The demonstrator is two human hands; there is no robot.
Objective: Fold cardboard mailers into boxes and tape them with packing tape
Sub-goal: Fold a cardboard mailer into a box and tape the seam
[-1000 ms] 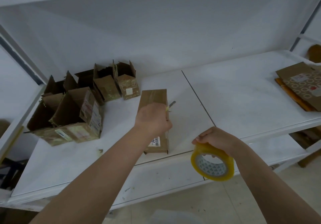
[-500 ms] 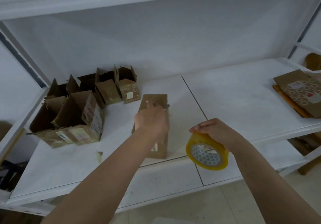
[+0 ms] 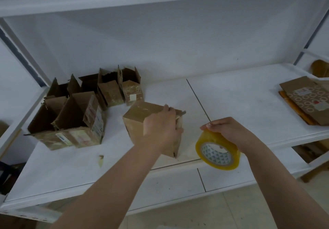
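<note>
Left hand grips the box on the shelf; right hand holds the tape roll clear.

The left hand (image 3: 161, 129) is wrapped over the top right edge of the cardboard box (image 3: 140, 120), fingers curled round it, probably to keep the taped end steady or turn it. A small dark tool tip (image 3: 183, 112) pokes out past the fingers; likely a cutter, but too small to tell. The right hand (image 3: 229, 132) is closed on the rim of the yellow tape roll (image 3: 218, 150), held just off the shelf edge, near the box but not touching, so it stays ready for the next strip. Finished open boxes (image 3: 74, 115) cluster at the back left of the white shelf (image 3: 240, 104). Flat mailers (image 3: 306, 100) wait well apart on the far right.
</note>
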